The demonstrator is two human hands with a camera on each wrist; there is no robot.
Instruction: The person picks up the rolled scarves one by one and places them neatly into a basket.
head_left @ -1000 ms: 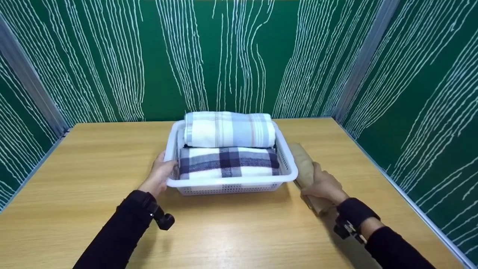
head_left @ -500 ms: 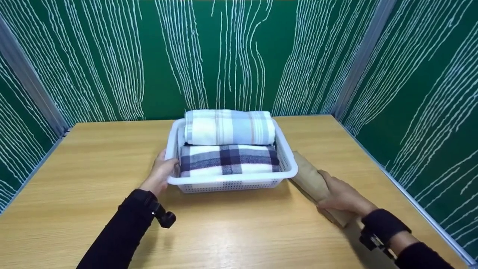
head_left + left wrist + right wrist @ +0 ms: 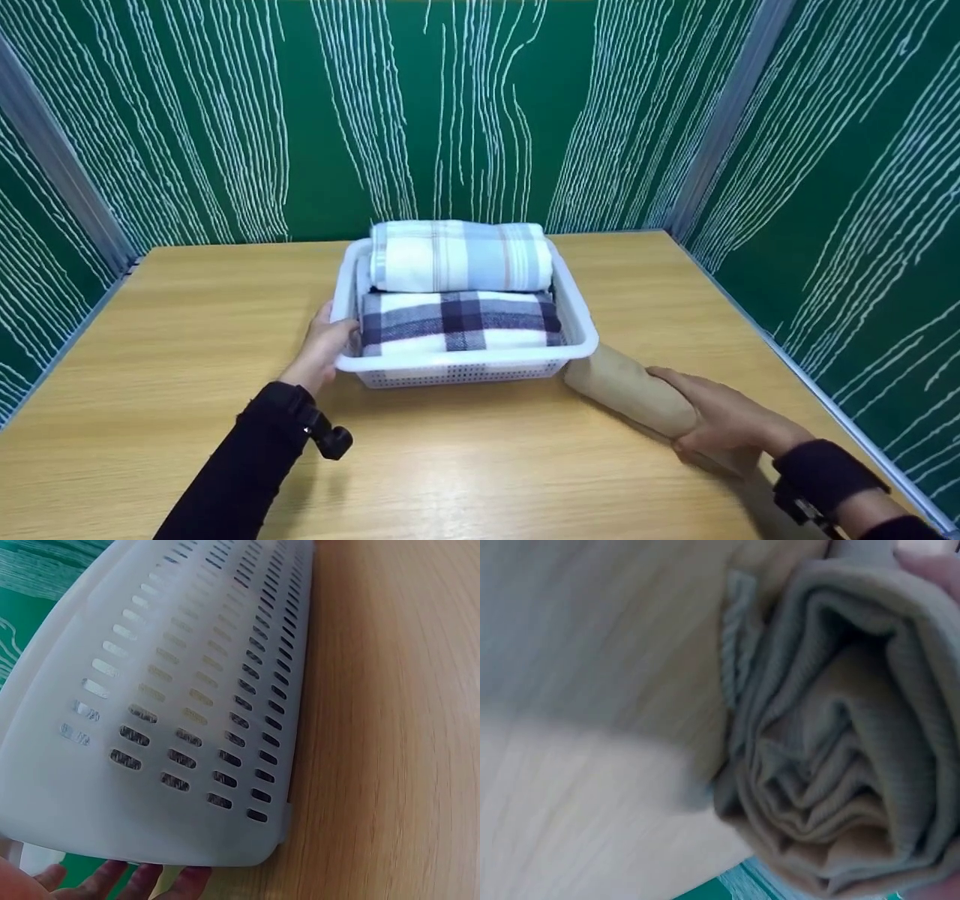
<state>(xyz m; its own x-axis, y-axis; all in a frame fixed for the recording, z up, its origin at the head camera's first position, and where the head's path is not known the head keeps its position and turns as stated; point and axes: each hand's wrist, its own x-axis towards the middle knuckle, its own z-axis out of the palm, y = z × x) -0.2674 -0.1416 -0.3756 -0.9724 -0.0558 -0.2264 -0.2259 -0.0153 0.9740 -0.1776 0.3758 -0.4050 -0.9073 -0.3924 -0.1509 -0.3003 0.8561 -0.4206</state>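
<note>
A white plastic basket (image 3: 581,330) with slotted sides stands mid-table. In it lie two folded cloths side by side: a pale blue-and-white plaid one (image 3: 457,256) at the back, standing above the rim, and a dark purple-and-white plaid one (image 3: 461,322) in front. My left hand (image 3: 321,346) grips the basket's left side, thumb over the rim. In the left wrist view, its fingertips (image 3: 142,881) show past the basket wall. To the right, my right hand (image 3: 731,420) holds the near end of a khaki cloth roll (image 3: 630,386); its spiral layers (image 3: 840,765) and a twisted cord (image 3: 739,637) show in the right wrist view.
The wooden table (image 3: 187,420) meets green panels (image 3: 330,150) with wavy white lines at the back and sides. Grey metal posts (image 3: 720,127) stand at the corners. The roll's far end overlaps the basket's front right corner in the head view.
My right hand has drawn the khaki cloth roll toward me and to the right, from beside the basket to in front of its right corner. My left hand and the basket stay put.
</note>
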